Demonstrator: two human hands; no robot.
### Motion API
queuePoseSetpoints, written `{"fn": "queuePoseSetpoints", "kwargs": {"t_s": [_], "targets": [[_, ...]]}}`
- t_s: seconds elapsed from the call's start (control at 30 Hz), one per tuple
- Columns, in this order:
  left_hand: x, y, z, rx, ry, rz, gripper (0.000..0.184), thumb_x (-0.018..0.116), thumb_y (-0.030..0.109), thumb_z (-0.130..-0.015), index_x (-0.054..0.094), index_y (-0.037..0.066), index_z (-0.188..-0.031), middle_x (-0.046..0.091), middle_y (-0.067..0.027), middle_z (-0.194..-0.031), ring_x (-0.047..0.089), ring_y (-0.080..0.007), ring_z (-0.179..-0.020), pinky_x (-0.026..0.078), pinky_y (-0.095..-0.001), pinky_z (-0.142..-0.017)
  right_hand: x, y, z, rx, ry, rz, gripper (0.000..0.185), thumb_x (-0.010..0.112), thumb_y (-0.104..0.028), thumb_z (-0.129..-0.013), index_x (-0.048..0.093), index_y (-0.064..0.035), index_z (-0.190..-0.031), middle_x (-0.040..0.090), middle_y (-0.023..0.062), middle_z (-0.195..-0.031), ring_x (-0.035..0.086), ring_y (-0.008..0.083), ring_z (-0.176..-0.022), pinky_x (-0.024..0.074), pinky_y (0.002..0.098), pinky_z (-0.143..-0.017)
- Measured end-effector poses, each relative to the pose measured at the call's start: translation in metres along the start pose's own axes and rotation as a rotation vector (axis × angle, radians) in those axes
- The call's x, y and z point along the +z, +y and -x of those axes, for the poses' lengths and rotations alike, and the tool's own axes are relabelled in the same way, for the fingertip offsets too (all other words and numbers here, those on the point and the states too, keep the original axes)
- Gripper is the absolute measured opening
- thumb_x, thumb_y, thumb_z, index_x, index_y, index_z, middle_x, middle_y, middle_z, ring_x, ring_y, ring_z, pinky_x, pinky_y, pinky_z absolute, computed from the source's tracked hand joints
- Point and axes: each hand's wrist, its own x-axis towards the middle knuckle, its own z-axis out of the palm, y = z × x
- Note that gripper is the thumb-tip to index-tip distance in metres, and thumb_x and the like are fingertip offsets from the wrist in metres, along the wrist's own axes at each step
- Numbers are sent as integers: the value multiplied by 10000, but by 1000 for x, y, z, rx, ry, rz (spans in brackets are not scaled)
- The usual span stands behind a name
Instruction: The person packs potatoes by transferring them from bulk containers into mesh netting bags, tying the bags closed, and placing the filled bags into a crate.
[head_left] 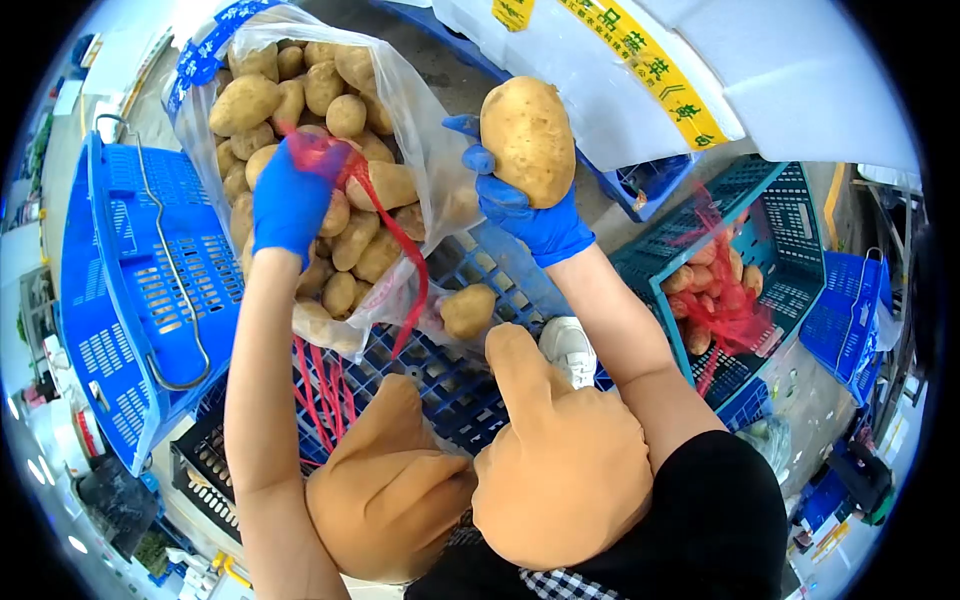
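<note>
My right hand [520, 205], in a blue glove, is closed around a large potato [530, 135] and holds it up beside the clear plastic bag [405, 85]. The bag lies wide open and is full of loose potatoes [245, 105]. Over these, my left hand [295, 195], also gloved in blue, has red mesh netting [325, 158] bunched at its fingers. A strip of the netting trails down across the bag's edge. The left fingertips are partly hidden by the mesh, so whether they also grip a potato is unclear. One loose potato [468, 311] lies just outside the bag.
To the left stands a blue crate [180, 250] with a wire handle. A green crate [790, 230] at right holds potatoes in red netting. White boxes [640, 90] with yellow tape stand ahead. Red mesh strips [325, 390] hang near my knees, above a blue slatted pallet [440, 385].
</note>
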Motion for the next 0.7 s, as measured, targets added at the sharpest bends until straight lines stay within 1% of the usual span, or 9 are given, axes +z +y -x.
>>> {"fn": "queuePoseSetpoints", "kwargs": {"t_s": [0.07, 0.1, 0.17, 0.2, 0.27, 0.37, 0.53, 0.63, 0.7], "targets": [[13, -9, 3, 11, 15, -198, 385, 651, 384, -758, 584, 57, -950, 629, -161, -858, 607, -323, -810, 474, -382, -727, 7, -2, -6, 141, -120, 10, 964, 470, -660, -755, 204, 52, -1347, 488, 264, -1143, 582, 283, -858, 527, 344, -667], [16, 1, 7, 58, 58, -232, 358, 705, 327, -742, 588, 39, -920, 640, -100, -834, 609, -201, -752, 472, -328, -684, 18, 3, -6, 64, -11, 107, 993, 483, -674, -735, 204, 59, -1343, 494, 253, -1138, 567, 295, -899, 506, 385, -737], [19, 7, 6, 11, 50, -285, 394, 616, 438, -738, 582, 70, -874, 624, -181, -867, 592, -364, -833, 461, -438, -715, 35, 13, -14, 5, 34, 374, 900, 474, -664, -744, 271, -5, -1322, 497, 198, -1144, 533, 299, -975, 448, 472, -856], [20, 10, 1, 6, 20, -410, 400, 605, 433, -737, 596, 67, -897, 626, -180, -850, 593, -365, -828, 465, -437, -714, 39, 14, -22, 5, -28, 548, 783, 452, -641, -773, 339, -76, -1304, 494, 154, -1156, 514, 291, -1009, 412, 518, -905], [17, 21, 4, 31, -66, -442, 375, 588, 388, -763, 598, 74, -966, 620, -189, -896, 591, -350, -851, 470, -414, -737, 39, 35, -43, 30, -55, 646, 892, 554, -608, -705, 294, -22, -1326, 494, 154, -1195, 470, 286, -1116, 381, 467, -955], [38, -24, 26, 407, 7, 190, 325, 557, 315, -816, 596, 84, -1041, 619, -159, -989, 594, -273, -923, 467, -367, -789, 47, 63, -63, 181, 153, 962, 825, 719, -379, -667, 354, -13, -1309, 517, 105, -1197, 473, 197, -1141, 386, 343, -969], [50, -70, 0, -8, -347, 65, 244, 599, 203, -765, 612, 40, -947, 642, -130, -886, 604, -208, -795, 459, -296, -692, 11, 43, -47, 182, 284, 1078, 711, 712, -270, -685, 411, 21, -1259, 543, 101, -1148, 531, 157, -1024, 420, 280, -905], [22, -43, 21, -344, -458, 470, 150, 607, 158, -759, 584, 25, -825, 565, -58, -712, 516, -125, -618, 412, -237, -565, -8, 43, -30, 277, 357, 1175, 699, 725, -254, -684, 420, 26, -1247, 545, 103, -1125, 520, 142, -1012, 416, 273, -899], [15, -45, 19, -471, -444, 717, 179, 586, 155, -794, 596, 27, -919, 600, -47, -799, 547, -111, -702, 441, -244, -646, -13, 51, -24, 310, 444, 1476, 694, 726, -270, -695, 422, 22, -1246, 547, 103, -1105, 510, 144, -1018, 401, 278, -912]]}}
